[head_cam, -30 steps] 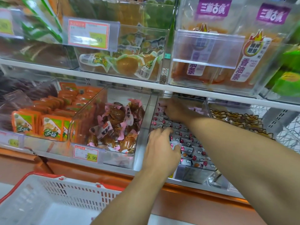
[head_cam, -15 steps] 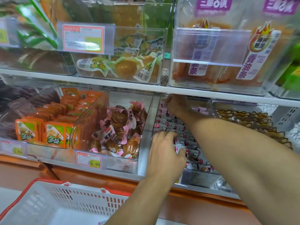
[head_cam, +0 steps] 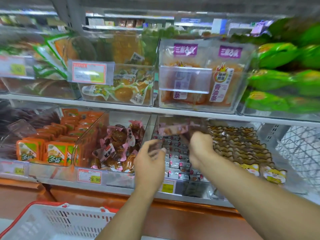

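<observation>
We find both hands at the centre of the frame, over the clear bin [head_cam: 194, 188] on the lower shelf [head_cam: 121, 108]. The right hand [head_cam: 200, 146] is curled into a fist and grips a pink packet [head_cam: 173, 129], which sticks out to the left above the rows of small white packets [head_cam: 176, 163] in that bin; blur smears its outline. The left hand [head_cam: 150, 158] hangs just left of it, fingers bent and thumb apart, and we cannot tell whether it has hold of anything. Brown wrapped snacks [head_cam: 119, 144] fill the bin to the left and cat-face packets [head_cam: 242, 146] the one to the right. A red-rimmed white basket [head_cam: 52, 220] sits at the lower left.
</observation>
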Motion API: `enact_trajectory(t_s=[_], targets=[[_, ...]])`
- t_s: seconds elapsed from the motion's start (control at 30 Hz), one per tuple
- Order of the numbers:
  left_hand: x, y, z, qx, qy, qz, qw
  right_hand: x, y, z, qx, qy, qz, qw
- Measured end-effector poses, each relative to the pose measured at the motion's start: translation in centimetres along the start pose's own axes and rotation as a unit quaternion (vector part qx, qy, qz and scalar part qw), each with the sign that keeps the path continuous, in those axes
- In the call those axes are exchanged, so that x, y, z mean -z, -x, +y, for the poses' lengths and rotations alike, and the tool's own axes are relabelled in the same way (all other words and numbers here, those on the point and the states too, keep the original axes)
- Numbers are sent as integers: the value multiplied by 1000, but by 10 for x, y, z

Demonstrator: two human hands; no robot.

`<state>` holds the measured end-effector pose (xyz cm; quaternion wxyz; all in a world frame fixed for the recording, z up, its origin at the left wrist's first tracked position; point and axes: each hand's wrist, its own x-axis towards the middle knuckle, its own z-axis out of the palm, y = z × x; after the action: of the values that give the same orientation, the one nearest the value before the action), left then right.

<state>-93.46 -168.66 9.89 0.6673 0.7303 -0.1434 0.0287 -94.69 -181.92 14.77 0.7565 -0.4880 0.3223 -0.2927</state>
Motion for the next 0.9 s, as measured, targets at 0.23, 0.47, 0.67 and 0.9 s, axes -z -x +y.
enact_trajectory(t_s=[0.23,0.47,0.67,0.9], targets=[[17,9,12,167,181,-1,969,55,65,10,-119,-89,-70,986],[14,14,17,211,296,-17,932,72,67,5,-127,-64,-97,985],[9,13,15,206,274,-15,939,78,53,1,-119,-38,-98,987],[7,10,9,181,238,-24,954,94,43,6,91,227,-226,943]])
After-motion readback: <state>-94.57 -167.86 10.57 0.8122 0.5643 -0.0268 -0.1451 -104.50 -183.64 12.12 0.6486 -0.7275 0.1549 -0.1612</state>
